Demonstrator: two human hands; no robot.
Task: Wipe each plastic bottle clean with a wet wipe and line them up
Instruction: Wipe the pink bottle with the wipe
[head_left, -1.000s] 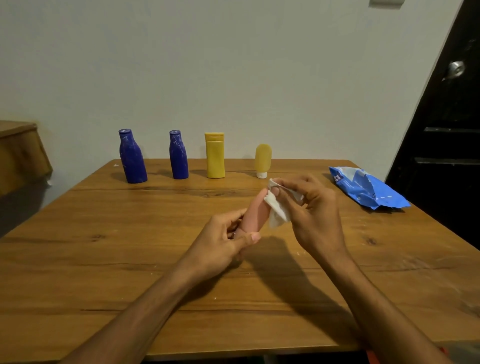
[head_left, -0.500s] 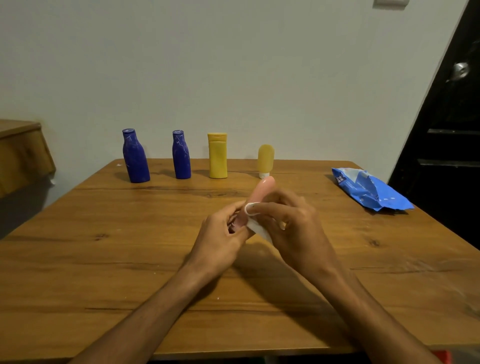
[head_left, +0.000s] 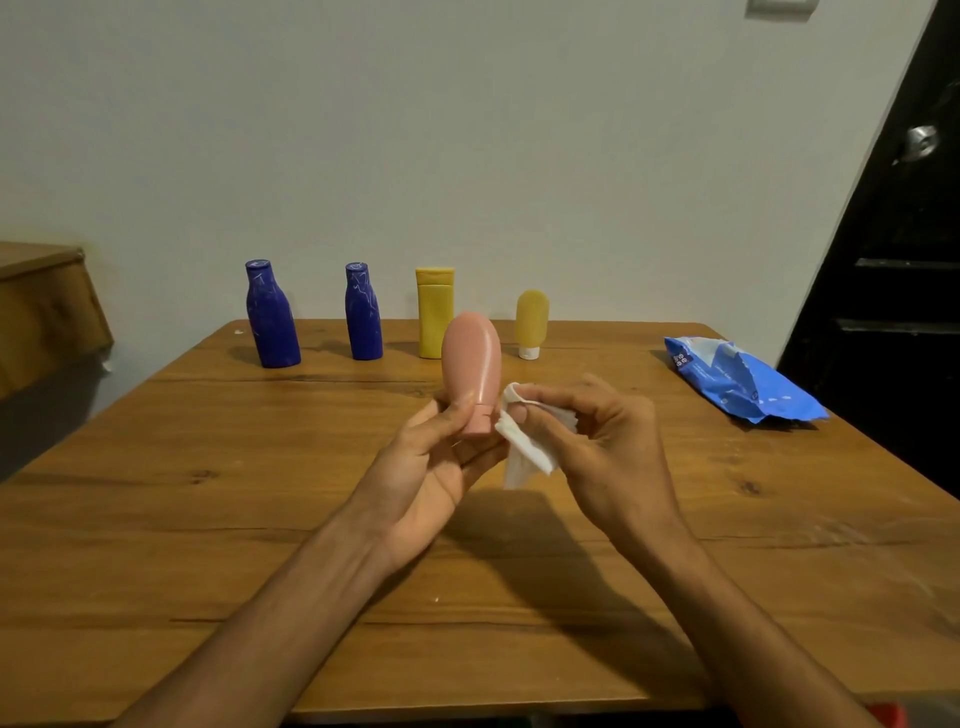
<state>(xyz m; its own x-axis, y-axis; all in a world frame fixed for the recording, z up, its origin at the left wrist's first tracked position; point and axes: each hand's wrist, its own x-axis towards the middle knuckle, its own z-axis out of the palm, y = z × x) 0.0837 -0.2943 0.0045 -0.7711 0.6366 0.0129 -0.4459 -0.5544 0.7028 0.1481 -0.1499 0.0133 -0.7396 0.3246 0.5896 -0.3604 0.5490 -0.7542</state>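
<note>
Head view: my left fingers (head_left: 457, 415) grip the pink bottle (head_left: 471, 358) cap-down above the bench (head_left: 208, 519); my right fingers (head_left: 550, 404) pinch the wet wipe (head_left: 524, 457), now slid off its body to the cap; wiping seems nearly finished.

Plain pale wall (head_left: 467, 130), wooden table (head_left: 156, 519), dark door (head_left: 909, 270) with metal knob (head_left: 920, 140) at right, wooden furniture (head_left: 41, 312) at left
</note>
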